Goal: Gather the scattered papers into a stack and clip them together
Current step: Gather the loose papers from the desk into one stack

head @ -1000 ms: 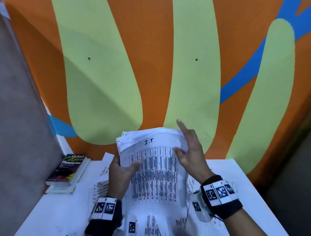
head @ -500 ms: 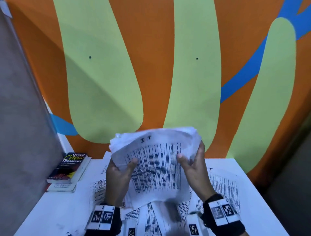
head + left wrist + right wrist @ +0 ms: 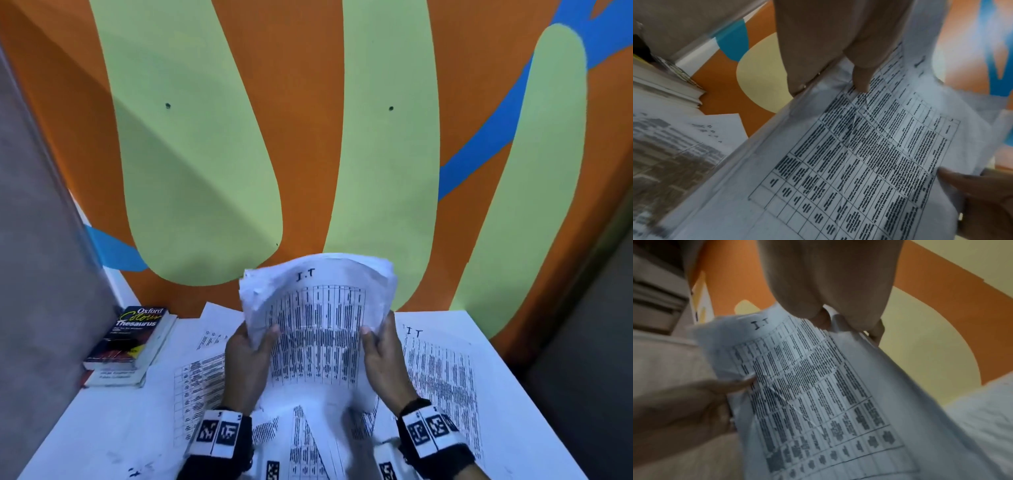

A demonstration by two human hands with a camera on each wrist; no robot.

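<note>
A bundle of printed sheets [image 3: 318, 329], its top page marked "I.T" over a table, is held upright above the white table [image 3: 102, 428]. My left hand [image 3: 248, 356] grips its left edge, thumb on the front page. My right hand [image 3: 382, 349] grips its right edge the same way. The left wrist view shows the bundle [image 3: 869, 154] with my left thumb [image 3: 861, 79] pressed on it. In the right wrist view the bundle [image 3: 818, 386] bows between both hands. More loose sheets [image 3: 442, 373] lie flat on the table beneath and beside the hands. No clip is visible.
Two books [image 3: 133, 339], the top one a thesaurus, are stacked at the table's back left corner. A painted orange, green and blue wall [image 3: 308, 137] stands just behind the table. A grey partition [image 3: 37, 274] borders the left side.
My right hand went from lying flat on the top page to gripping the right edge. The bundle was lifted off the table and now stands more upright between both hands.
</note>
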